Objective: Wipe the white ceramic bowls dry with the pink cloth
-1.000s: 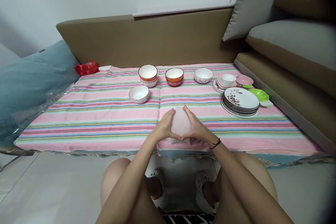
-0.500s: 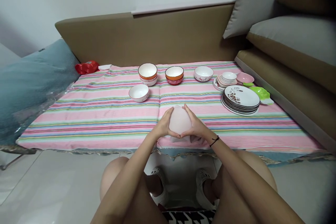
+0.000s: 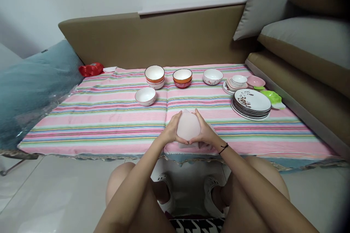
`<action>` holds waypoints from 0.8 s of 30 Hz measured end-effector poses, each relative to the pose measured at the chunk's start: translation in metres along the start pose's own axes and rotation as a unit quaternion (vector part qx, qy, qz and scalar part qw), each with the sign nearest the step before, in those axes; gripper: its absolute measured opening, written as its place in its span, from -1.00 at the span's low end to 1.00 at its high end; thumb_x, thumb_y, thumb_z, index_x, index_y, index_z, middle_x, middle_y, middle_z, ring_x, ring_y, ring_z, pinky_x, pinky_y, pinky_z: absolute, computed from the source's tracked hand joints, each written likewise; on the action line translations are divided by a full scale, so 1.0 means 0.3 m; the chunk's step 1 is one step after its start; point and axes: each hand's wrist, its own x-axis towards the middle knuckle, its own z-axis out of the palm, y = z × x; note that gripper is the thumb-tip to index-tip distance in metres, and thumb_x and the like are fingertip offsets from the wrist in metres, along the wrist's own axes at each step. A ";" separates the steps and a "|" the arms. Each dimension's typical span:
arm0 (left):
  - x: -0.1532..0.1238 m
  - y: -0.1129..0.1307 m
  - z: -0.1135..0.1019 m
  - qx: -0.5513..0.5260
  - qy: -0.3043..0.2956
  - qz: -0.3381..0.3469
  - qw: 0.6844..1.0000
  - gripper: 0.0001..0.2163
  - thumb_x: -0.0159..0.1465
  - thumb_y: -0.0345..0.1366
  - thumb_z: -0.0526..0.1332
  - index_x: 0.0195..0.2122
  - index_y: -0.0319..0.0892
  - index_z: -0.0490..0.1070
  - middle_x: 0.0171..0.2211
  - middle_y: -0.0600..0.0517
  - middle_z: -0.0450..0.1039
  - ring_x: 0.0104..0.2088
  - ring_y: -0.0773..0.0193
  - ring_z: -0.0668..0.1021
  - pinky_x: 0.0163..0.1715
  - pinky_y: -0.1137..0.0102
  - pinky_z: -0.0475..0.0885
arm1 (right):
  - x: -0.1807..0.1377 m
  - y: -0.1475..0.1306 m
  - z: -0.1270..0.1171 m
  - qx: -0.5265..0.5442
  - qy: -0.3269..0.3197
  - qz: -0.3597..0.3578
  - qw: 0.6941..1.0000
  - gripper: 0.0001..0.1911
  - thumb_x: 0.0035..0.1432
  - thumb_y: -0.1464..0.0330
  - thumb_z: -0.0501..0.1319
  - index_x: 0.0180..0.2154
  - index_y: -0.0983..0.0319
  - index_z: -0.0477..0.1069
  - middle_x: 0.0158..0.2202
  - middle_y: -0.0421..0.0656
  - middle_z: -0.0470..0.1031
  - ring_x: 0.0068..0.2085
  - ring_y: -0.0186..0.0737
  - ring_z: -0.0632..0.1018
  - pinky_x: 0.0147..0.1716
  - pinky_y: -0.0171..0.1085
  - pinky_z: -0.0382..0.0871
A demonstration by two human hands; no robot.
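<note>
Both my hands cup a pale pink rounded object [image 3: 188, 126], perhaps a bowl turned upside down, at the near edge of the striped cloth [image 3: 109, 123]. My left hand [image 3: 172, 131] wraps its left side and my right hand [image 3: 204, 131] wraps its right side, thumbs meeting in front. A pale cloth or sheet [image 3: 188, 145] shows just beneath it. Farther back stand a single white bowl [image 3: 145, 96], a stack of orange-banded bowls [image 3: 154, 76], an orange and red bowl stack [image 3: 182, 78] and another white bowl [image 3: 212, 76].
At the right lie a stack of patterned plates [image 3: 251, 103], small saucers [image 3: 237, 82], a pink dish [image 3: 255, 81] and a green dish [image 3: 272, 99]. A red bag [image 3: 91, 69] sits at the back left beside a teal cushion [image 3: 32, 87]. Sofa cushions rise at right.
My hands and the pink object stay in the same place; the grip shifts only slightly. The view has moved a little.
</note>
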 end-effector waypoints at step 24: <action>0.010 0.044 -0.010 0.008 0.009 -0.033 0.999 0.32 -0.33 0.10 0.51 0.36 -0.22 -0.22 0.28 -0.36 -0.02 0.30 -0.29 0.10 0.24 -0.14 0.08 | 0.008 0.014 -0.005 -0.047 0.000 0.011 0.999 0.53 -0.47 0.00 0.54 0.38 0.22 -0.29 0.36 0.15 -0.10 0.36 0.21 0.03 0.30 0.13 0.01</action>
